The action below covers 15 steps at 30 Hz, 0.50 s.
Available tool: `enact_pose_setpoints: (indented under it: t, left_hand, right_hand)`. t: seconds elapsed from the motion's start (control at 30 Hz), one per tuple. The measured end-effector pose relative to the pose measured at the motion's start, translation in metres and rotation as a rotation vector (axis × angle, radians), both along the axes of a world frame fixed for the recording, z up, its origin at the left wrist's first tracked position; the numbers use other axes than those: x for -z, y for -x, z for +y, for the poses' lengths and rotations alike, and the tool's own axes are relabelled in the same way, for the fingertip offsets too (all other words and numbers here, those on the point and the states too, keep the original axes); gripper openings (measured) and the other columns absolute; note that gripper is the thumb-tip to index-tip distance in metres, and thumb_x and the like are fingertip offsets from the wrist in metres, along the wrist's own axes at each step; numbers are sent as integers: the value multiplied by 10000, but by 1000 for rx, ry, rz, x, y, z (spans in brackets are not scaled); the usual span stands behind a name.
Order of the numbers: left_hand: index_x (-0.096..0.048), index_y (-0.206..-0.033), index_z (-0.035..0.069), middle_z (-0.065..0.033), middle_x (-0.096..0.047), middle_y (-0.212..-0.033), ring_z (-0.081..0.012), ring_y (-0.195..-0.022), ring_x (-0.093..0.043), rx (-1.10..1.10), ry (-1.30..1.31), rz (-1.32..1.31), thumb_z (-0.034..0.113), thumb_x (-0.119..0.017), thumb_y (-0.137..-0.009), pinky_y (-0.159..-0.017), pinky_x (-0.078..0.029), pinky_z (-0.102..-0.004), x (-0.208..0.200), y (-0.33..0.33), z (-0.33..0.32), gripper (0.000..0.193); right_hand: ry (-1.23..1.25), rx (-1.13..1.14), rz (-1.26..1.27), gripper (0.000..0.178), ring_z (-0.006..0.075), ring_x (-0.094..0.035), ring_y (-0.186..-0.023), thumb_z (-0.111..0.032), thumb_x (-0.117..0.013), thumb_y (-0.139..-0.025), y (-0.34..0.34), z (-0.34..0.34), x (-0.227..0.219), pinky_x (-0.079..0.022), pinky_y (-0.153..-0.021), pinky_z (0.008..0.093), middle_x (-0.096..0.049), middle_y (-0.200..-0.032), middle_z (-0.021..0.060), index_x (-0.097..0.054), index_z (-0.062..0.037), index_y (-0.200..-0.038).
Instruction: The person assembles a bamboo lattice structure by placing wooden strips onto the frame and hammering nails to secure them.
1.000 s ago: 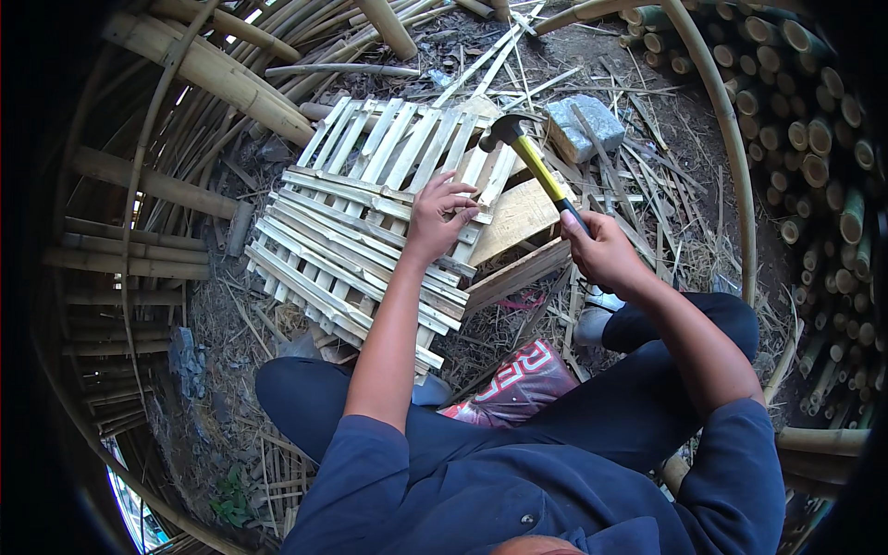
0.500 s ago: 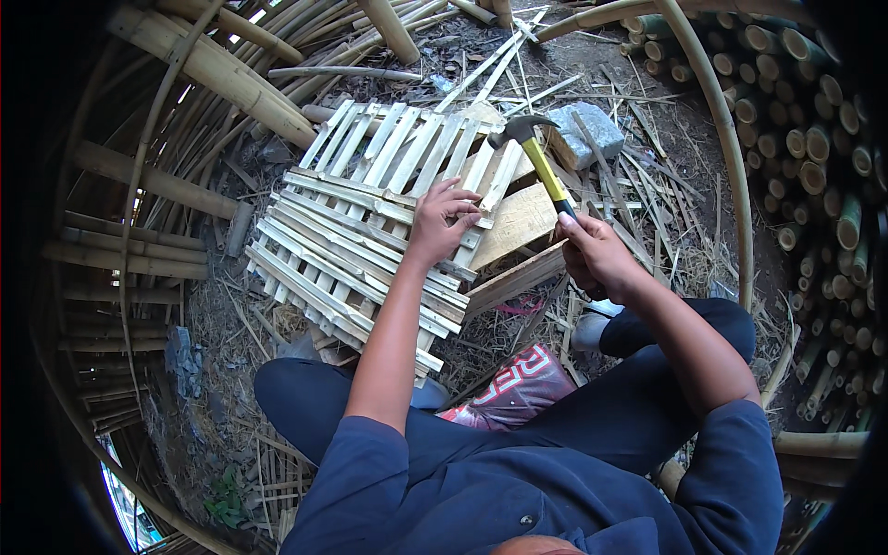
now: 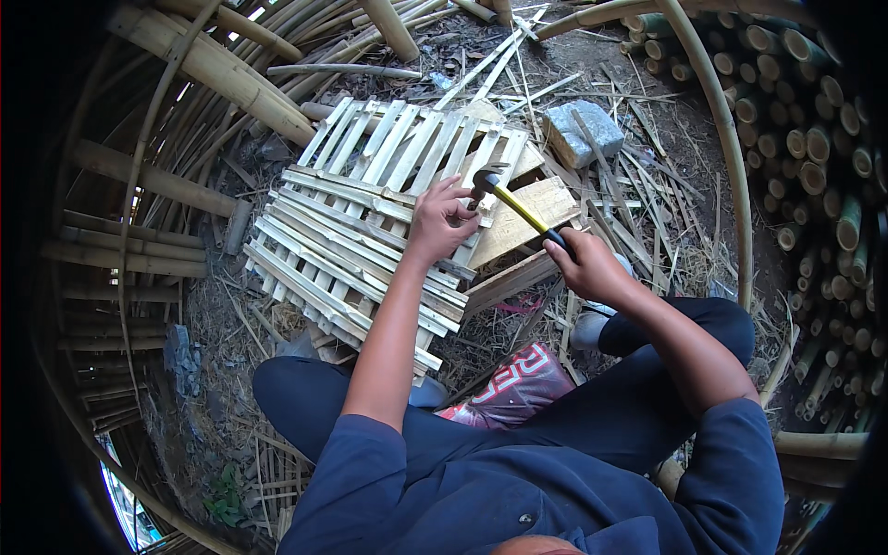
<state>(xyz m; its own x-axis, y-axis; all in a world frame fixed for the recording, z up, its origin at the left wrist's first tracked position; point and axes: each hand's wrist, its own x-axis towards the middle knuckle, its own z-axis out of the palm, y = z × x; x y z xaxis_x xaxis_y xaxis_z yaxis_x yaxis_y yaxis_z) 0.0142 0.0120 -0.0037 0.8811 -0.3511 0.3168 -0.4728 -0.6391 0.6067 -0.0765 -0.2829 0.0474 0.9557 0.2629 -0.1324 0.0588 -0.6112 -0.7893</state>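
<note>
My right hand (image 3: 592, 266) grips a claw hammer (image 3: 521, 209) by the black end of its yellow-and-black handle. The hammer's head is down at the fingertips of my left hand (image 3: 438, 224). My left thumb and fingers are pinched together over the right edge of a bamboo slat panel (image 3: 379, 174); whatever they hold is too small and hidden to name. Spaced slats make up the panel, with several strips laid across its near part. Beneath its right side is a pale wooden board (image 3: 502, 235), with an upright plank edge below it.
A grey stone block (image 3: 583, 135) lies beyond the panel, among scattered bamboo splinters. A red printed sack (image 3: 518, 384) sits between my legs. Cut bamboo poles (image 3: 814, 143) are stacked at the right. Thick bamboo beams (image 3: 213, 69) frame the left side.
The hammer has come down and to the left, from raised above the board to my left fingertips. My right hand has lowered slightly with it; my left hand has barely moved.
</note>
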Motion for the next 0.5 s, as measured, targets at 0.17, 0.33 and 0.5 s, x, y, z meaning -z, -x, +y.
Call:
enact_pose_setpoints:
  t: [0.17, 0.33, 0.5]
  left_hand:
    - [-752, -741, 117, -47, -707, -1339, -242, -1451, -502, -28, -19, 25, 243, -867, -782, -1187, -318, -513, 1, 0, 1, 176]
    - [-752, -739, 119, -55, -685, -1379, -239, -1464, -487, -18, -49, 48, 251, -863, -779, -1204, -298, -517, -1, 0, -1, 177]
    - [-747, -727, 127, -41, -685, -1382, -231, -1469, -479, -26, -27, 35, 253, -861, -777, -1204, -297, -522, 1, 0, 1, 177]
  right_hand:
    - [-6, -14, -27, 377, 450, -623, -678, -302, -590, -1064, 4, 2, -10, -462, -657, 518, -620, -719, 260, -598, 47, -920]
    - [64, -36, -5, 359, 444, -619, -681, -290, -594, -1064, 7, -4, -13, -457, -653, 519, -615, -720, 256, -597, 38, -919]
    - [65, -17, -63, 308, 447, -603, -675, -266, -608, -1059, 12, -2, -12, -453, -641, 514, -610, -719, 244, -607, 21, -948]
